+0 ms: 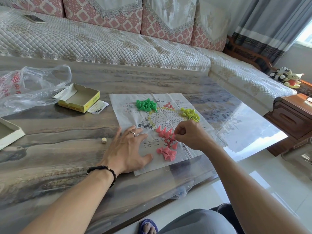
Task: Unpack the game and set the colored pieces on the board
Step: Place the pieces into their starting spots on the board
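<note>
One pink piece (173, 136) sits pinched in your right hand (192, 134); it looks light and tippy, so hold its narrow tip. Your left hand (128, 149) presses flat, fingers spread, on the flimsy paper board (168, 102).

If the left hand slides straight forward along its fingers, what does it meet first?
Probably the row of pink pieces standing on the paper board; the left hand points up and right toward them, though the angle is uncertain.

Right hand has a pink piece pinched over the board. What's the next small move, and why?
Probably lower the right hand and stand its pink piece on a free circle in the red corner, next to the row of upright pink ones. The left hand lies flat on the paper board, and a loose pink heap waits.
</note>
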Tool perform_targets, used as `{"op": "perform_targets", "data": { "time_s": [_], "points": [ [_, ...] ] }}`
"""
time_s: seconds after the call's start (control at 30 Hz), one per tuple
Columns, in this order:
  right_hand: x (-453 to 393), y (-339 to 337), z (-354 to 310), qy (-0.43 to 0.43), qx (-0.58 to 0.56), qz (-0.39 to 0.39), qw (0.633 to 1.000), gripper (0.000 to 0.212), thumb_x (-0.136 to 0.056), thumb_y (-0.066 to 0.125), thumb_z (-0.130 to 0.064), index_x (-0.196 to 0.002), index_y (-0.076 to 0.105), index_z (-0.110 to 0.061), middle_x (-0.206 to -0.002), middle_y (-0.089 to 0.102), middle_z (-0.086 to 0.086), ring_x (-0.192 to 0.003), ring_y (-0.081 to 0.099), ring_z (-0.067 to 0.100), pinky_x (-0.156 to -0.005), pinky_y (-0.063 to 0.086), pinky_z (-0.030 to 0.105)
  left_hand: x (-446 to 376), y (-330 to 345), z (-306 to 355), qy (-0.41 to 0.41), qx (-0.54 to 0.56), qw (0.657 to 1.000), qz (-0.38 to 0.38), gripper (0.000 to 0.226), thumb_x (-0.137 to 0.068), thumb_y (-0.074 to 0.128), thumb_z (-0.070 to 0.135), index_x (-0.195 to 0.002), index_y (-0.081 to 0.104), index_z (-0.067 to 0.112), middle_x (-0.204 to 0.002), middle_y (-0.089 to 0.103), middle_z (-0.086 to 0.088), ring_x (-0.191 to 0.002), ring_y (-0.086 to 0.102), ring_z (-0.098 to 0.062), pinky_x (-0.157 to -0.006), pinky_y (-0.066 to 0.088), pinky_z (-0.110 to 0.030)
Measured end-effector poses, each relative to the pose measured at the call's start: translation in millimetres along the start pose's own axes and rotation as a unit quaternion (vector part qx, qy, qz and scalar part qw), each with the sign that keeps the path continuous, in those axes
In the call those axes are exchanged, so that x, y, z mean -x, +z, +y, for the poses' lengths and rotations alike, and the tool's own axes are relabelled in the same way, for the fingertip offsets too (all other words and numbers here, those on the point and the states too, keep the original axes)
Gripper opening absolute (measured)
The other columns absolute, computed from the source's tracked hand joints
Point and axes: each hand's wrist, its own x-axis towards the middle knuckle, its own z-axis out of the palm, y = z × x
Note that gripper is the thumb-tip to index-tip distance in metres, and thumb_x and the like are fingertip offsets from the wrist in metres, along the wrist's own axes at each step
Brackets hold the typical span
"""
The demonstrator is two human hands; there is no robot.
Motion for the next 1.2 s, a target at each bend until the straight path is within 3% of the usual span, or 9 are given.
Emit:
{"op": "perform_targets", "data": {
  "time_s": [0.27,0.4,0.53,0.67,0.8,0.87,1.07,1.2],
  "points": [
    [-3.7,3.5,1.0,0.005,0.014,0.005,1.000,0.002,-0.082,0.070,-0.009,-0.081,0.069,-0.011,-0.064,0.059,-0.007,-0.055,0.049,0.003,-0.046,0.037,0.011,0.3,0.4,0.0,0.000,0.007,1.000,0.001,0.081,-0.072,0.047,0.067,-0.144,0.039,0.029,-0.157,0.025,0.005,-0.147,0.008,-0.011,-0.120,0.001,-0.044],
    [-6.2,7.5,2.4,0.008,0.010,0.012,1.000,0.003,-0.080,0.072,-0.011,-0.080,0.069,-0.013,-0.067,0.063,-0.006,-0.059,0.054,0.007,-0.054,0.045,0.019,0.8,-0.7,0.7,-0.002,0.004,1.000,-0.002,0.081,-0.072,0.046,0.067,-0.143,0.039,0.029,-0.157,0.025,0.005,-0.147,0.008,-0.012,-0.120,0.002,-0.045],
    [-3.5,7.9,5.4,0.014,-0.007,0.031,0.999,0.009,-0.080,0.074,-0.014,-0.085,0.067,-0.015,-0.069,0.062,-0.004,-0.060,0.054,0.007,-0.052,0.037,0.012,0.9,-1.6,1.4,-0.002,-0.001,1.000,-0.003,0.080,-0.075,0.047,0.067,-0.144,0.037,0.029,-0.157,0.025,0.005,-0.147,0.008,-0.011,-0.120,0.001,-0.044],
    [5.1,1.1,-0.6,-0.014,-0.019,0.078,0.997,0.006,-0.079,0.072,-0.016,-0.084,0.069,-0.016,-0.071,0.064,-0.005,-0.063,0.056,0.004,-0.057,0.039,0.012,1.0,-2.8,2.4,-0.003,-0.006,1.000,-0.008,0.077,-0.079,0.050,0.066,-0.145,0.036,0.029,-0.158,0.023,0.006,-0.147,0.006,-0.011,-0.120,0.000,-0.043],
    [17.0,-3.1,-17.2,-0.097,0.000,-0.021,0.995,0.008,-0.081,0.070,-0.019,-0.087,0.074,-0.021,-0.079,0.068,-0.012,-0.068,0.058,-0.003,-0.062,0.044,0.012,1.2,-3.4,2.6,-0.002,-0.009,1.000,-0.006,0.075,-0.081,0.052,0.064,-0.146,0.036,0.028,-0.158,0.023,0.006,-0.147,0.007,-0.011,-0.120,0.000,-0.043],
    [20.0,-2.5,-24.1,-0.114,0.028,-0.050,0.992,0.014,-0.081,0.070,-0.016,-0.093,0.075,-0.019,-0.083,0.064,-0.015,-0.068,0.054,-0.008,-0.063,0.040,0.005,1.1,-2.9,2.2,-0.002,-0.006,1.000,-0.005,0.076,-0.080,0.052,0.064,-0.145,0.036,0.029,-0.157,0.024,0.006,-0.147,0.007,-0.011,-0.120,0.000,-0.043],
    [19.7,2.4,-27.1,-0.091,0.070,-0.086,0.990,0.017,-0.082,0.067,-0.014,-0.096,0.076,-0.018,-0.082,0.061,-0.014,-0.066,0.051,-0.011,-0.057,0.033,0.003,0.9,-2.4,0.9,0.001,-0.001,1.000,-0.008,0.081,-0.074,0.047,0.066,-0.144,0.037,0.029,-0.157,0.025,0.005,-0.147,0.009,-0.012,-0.120,0.002,-0.043],
    [17.4,3.7,-26.1,-0.085,0.064,-0.087,0.990,0.015,-0.081,0.065,-0.015,-0.087,0.075,-0.024,-0.079,0.064,-0.015,-0.072,0.055,-0.005,-0.070,0.043,0.014,0.8,-2.1,0.7,0.001,-0.010,1.000,-0.010,0.081,-0.076,0.047,0.067,-0.145,0.036,0.029,-0.158,0.024,0.005,-0.147,0.008,-0.011,-0.120,0.003,-0.045]
  ]
}}
